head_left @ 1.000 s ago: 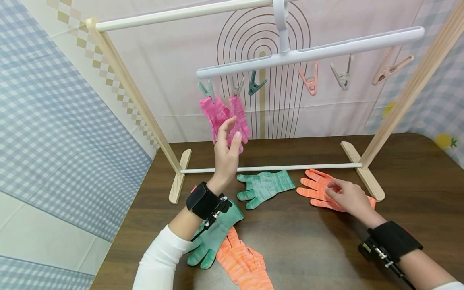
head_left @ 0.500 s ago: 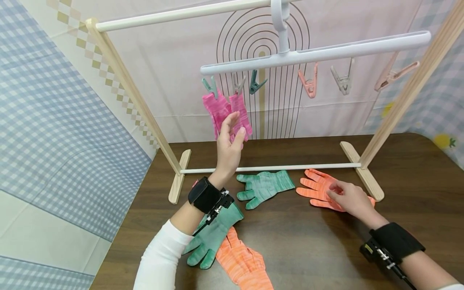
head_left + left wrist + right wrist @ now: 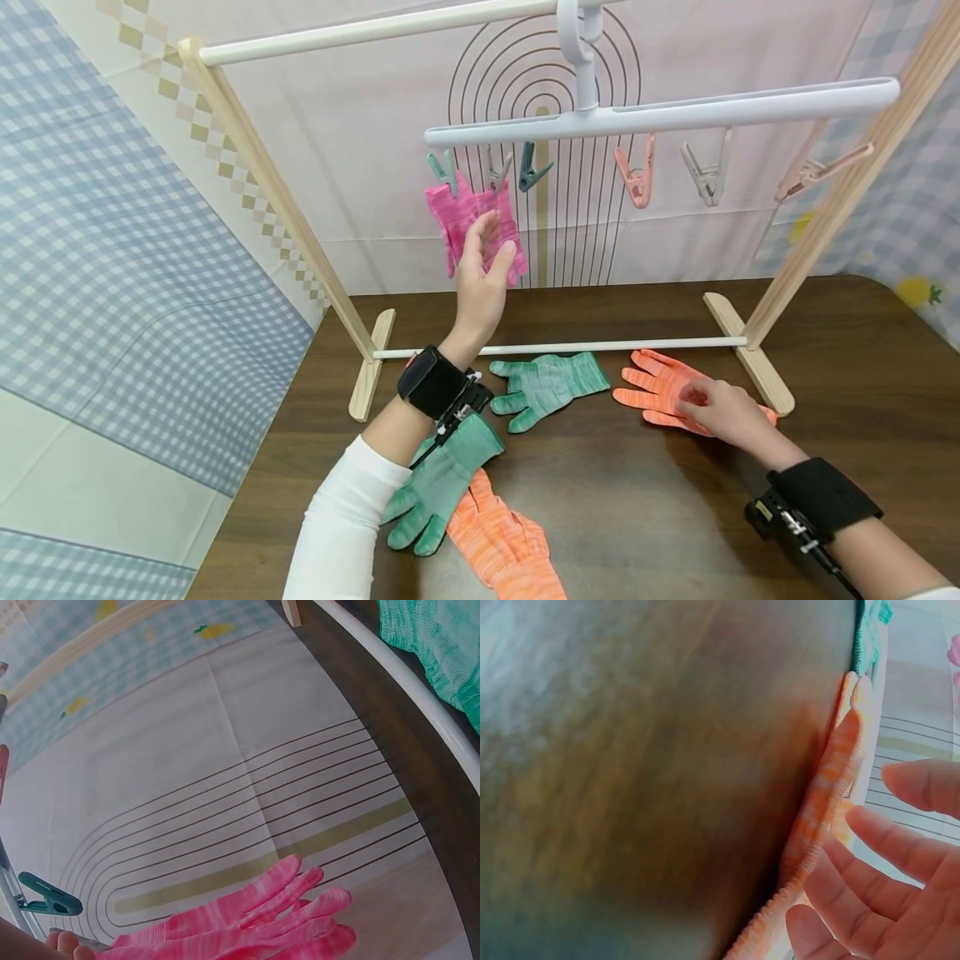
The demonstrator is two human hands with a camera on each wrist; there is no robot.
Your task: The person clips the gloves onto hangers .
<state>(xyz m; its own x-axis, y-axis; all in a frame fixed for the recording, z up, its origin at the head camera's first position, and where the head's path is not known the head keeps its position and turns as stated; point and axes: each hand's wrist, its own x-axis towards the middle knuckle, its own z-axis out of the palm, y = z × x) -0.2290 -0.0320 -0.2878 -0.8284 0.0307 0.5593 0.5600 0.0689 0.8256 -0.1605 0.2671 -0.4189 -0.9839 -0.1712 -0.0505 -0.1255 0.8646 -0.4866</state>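
Note:
Pink gloves (image 3: pixel 452 218) hang from the white hanger (image 3: pixel 660 114), held by a light teal clip (image 3: pixel 444 172) and a grey clip (image 3: pixel 498 169). My left hand (image 3: pixel 482 287) is raised in front of them, fingers relaxed and partly covering the fabric; whether it touches is hard to tell. Pink glove fingers (image 3: pixel 300 911) fill the bottom of the left wrist view. On the right, my right hand (image 3: pixel 723 410) rests over an orange glove (image 3: pixel 652 392), fingers loosely bent. In the right wrist view its fingertips lie against that orange glove's edge (image 3: pixel 821 802), without a grip.
A green glove (image 3: pixel 551 387) lies by the rack's lower bar (image 3: pixel 585 345). Nearer, another green glove (image 3: pixel 442 492) overlaps a second orange glove (image 3: pixel 510 542). A dark teal clip (image 3: pixel 531 169), a pink clip (image 3: pixel 637 173) and further clips hang along the hanger. Wooden posts (image 3: pixel 277 200) flank it.
My left hand has risen and shifted slightly right. The pink gloves and the hanger's left end moved up and right, while its right end dropped. My right hand has barely moved.

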